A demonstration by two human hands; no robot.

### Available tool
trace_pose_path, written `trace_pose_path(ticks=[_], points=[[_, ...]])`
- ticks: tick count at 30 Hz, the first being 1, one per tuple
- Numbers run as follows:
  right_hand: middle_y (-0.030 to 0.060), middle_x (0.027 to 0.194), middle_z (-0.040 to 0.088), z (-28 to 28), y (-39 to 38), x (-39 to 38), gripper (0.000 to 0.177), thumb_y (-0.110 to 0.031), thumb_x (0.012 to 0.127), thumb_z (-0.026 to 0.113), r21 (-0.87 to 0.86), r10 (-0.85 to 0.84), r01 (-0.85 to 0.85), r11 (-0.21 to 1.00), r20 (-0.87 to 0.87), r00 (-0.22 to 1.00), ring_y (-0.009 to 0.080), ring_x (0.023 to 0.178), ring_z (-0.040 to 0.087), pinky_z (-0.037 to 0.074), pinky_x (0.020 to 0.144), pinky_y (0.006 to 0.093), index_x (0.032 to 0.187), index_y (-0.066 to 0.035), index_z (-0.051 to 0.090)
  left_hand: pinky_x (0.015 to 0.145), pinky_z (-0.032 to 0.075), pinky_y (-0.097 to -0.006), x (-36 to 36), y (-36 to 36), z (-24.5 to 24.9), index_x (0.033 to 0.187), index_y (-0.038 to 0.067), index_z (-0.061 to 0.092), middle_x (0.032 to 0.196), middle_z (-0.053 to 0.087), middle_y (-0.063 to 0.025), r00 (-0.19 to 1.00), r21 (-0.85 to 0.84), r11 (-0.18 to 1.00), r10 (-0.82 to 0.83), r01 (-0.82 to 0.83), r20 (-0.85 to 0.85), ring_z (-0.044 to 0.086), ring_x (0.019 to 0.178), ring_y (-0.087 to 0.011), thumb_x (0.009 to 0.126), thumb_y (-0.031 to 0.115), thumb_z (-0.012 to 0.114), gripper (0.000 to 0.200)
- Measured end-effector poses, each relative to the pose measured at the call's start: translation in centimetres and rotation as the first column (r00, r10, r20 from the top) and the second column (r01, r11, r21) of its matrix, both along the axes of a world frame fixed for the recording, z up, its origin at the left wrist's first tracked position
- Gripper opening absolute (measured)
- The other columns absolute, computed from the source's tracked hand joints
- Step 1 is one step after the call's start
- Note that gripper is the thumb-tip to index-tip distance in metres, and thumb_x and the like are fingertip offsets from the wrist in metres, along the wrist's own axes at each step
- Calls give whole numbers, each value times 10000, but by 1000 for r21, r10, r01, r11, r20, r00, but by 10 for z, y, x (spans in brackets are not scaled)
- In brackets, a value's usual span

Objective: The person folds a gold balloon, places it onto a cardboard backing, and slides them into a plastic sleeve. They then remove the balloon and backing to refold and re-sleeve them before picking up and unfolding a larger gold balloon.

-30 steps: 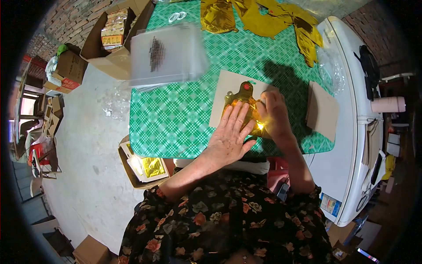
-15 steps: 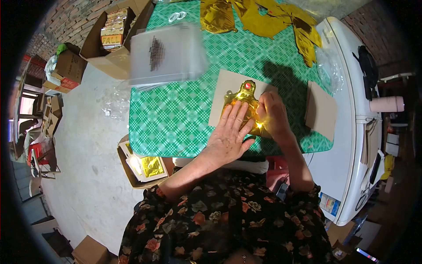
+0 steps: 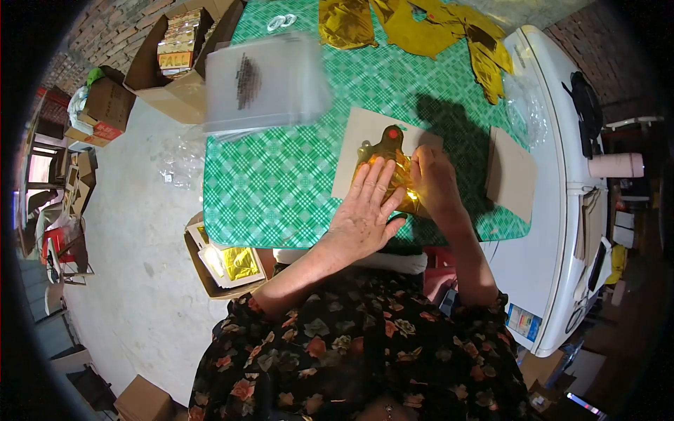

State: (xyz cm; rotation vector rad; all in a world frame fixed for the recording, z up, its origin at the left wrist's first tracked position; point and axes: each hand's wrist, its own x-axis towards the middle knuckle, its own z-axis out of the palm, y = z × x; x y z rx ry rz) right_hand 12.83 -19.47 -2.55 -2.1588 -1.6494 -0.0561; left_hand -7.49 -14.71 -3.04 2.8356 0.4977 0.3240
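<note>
Probably so it cannot slide, the left hand [image 3: 362,205] lies spread upon the gold foil [image 3: 387,146], over beige card [image 3: 348,158]; the right hand [image 3: 434,181] curls at its edge, whether pinching I cannot tell.

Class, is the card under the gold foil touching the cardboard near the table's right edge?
Apart: in the head view, a strip of green tablecloth, in shadow, separates the card under the gold foil from the cardboard.

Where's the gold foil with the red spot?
In the head view, right of center: the gold foil lies on the beige card, partly under the left hand.
</note>
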Motion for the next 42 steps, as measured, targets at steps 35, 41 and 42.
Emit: trace_pose_path(ticks=[35,41,42], points=[[216,1141,700,19,7,-19,394,-60,924,666,61,93,-73,995,-476,874,379,1058,694,549,927,446,1316,-34,635,1301,161,-558,-2,0,-2,1451,53,572,1645,303,-300,988,-61,998,16,-6,151,251,1561,-451,1007,504,600,634],[157,1105,704,29,17,-17,317,-24,894,685,-71,-11,-40,997,-601,799,259,1006,698,550,890,371,1211,-13,666,1301,162,-558,-2,0,-4,1447,59,566,1648,292,-296,988,-58,998,14,-5,154,246,1562,-449,1000,510,603,635],[146,1114,699,24,18,-13,319,-21,889,694,-59,8,-56,997,-620,784,248,1010,691,548,892,362,1207,-11,664,1302,162,-557,-2,0,-4,1446,60,565,1650,289,-295,988,-59,998,13,-4,153,246,1562,-448,999,511,603,637]])
